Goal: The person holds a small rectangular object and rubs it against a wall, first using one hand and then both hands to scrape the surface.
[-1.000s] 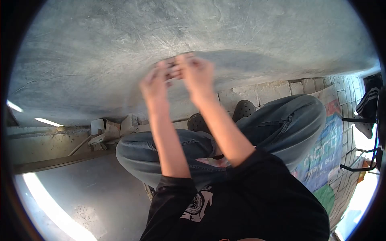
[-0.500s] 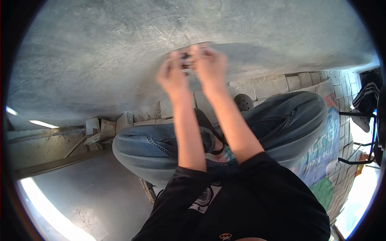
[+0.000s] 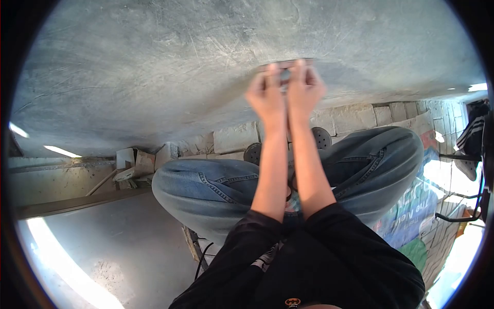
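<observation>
Both hands grip a thin, flat, dark brownish piece (image 3: 304, 61) pressed against a large grey panel (image 3: 154, 72) with a scuffed, scratched surface. My left hand (image 3: 267, 93) has its fingers curled round the left end. Close beside it, my right hand (image 3: 305, 91) is curled round the right end, thumbs near each other. Motion blurs the fingers, and I cannot tell exactly what kind of piece it is. Most of it is hidden behind them.
Light bricks (image 3: 236, 136) line the ground under the panel, close to my shoes (image 3: 321, 137). Broken blocks (image 3: 136, 164) lie at the left, above a smooth grey sheet (image 3: 144, 242). A printed banner (image 3: 411, 211) is on the right; a person's shoe (image 3: 466, 167) shows near a black metal frame (image 3: 458, 219).
My two hands have slid right along the grey panel together with the flat piece, and they are now closer to each other. The view has shifted slightly.
</observation>
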Action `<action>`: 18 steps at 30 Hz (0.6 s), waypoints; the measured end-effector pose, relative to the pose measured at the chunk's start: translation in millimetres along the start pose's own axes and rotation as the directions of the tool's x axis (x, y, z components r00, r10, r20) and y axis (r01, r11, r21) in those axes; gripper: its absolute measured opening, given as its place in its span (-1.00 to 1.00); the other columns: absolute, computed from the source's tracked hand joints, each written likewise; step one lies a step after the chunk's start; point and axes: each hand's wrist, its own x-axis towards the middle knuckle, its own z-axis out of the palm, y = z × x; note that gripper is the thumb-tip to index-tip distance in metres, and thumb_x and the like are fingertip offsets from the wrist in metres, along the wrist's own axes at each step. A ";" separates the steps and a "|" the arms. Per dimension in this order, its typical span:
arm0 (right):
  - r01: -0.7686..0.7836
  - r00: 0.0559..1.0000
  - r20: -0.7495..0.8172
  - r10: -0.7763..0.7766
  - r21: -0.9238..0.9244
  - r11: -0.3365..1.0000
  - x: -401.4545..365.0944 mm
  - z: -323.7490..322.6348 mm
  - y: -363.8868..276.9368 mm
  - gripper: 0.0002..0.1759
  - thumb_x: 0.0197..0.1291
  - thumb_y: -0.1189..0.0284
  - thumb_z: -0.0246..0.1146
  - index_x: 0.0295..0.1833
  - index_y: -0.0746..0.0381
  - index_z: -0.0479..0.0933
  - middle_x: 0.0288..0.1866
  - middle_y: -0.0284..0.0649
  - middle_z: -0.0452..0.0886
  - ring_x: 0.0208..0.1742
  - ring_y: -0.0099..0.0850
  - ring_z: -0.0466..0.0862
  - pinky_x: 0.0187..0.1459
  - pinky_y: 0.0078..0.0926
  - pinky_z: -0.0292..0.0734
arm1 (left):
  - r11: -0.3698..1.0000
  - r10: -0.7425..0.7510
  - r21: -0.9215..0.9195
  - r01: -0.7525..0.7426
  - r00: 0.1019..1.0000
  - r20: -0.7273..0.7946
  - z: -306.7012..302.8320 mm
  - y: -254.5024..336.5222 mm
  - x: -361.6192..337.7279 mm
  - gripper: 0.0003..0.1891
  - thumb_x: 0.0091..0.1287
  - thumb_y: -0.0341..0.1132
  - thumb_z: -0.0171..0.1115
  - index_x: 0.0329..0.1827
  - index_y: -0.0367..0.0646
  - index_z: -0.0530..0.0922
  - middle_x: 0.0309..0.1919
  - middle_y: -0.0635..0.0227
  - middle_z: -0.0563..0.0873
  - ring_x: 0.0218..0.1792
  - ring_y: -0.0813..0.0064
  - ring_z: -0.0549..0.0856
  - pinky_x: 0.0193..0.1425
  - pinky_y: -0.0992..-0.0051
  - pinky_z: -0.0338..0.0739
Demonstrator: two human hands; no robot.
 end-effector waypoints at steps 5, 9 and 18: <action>-0.069 0.967 0.250 0.045 0.088 0.994 -53.7 62.2 14.3 -0.73 0.21 0.39 0.16 -0.47 0.33 0.55 -0.68 -0.36 0.51 -0.67 -0.69 0.43 -0.68 -0.68 0.25 | 0.990 -0.129 0.018 0.138 0.960 -0.247 -82.3 12.8 41.2 -0.74 0.32 -0.22 0.12 -0.36 -0.22 0.62 -0.51 0.41 0.63 -0.57 0.69 0.51 -0.52 0.65 0.43; -0.170 0.963 0.231 0.138 0.122 0.978 -38.7 46.1 5.5 -0.72 0.21 0.36 0.18 -0.47 0.34 0.53 -0.68 -0.34 0.51 -0.68 -0.66 0.44 -0.65 -0.69 0.29 | 0.997 -0.063 0.033 0.069 0.984 -0.168 -61.6 17.1 32.7 -0.76 0.31 -0.23 0.14 -0.40 -0.19 0.62 -0.56 0.48 0.60 -0.61 0.74 0.44 -0.55 0.68 0.33; 0.001 0.992 -0.123 0.012 0.108 0.994 30.1 -22.7 14.0 -0.70 0.25 0.36 0.12 -0.53 0.26 0.46 -0.70 -0.41 0.43 -0.69 -0.72 0.35 -0.69 -0.73 0.22 | 0.988 0.084 0.117 -0.097 0.991 0.108 27.2 -19.1 -6.2 -0.73 0.27 -0.21 0.19 -0.41 -0.27 0.65 -0.65 0.51 0.55 -0.61 0.77 0.43 -0.58 0.70 0.25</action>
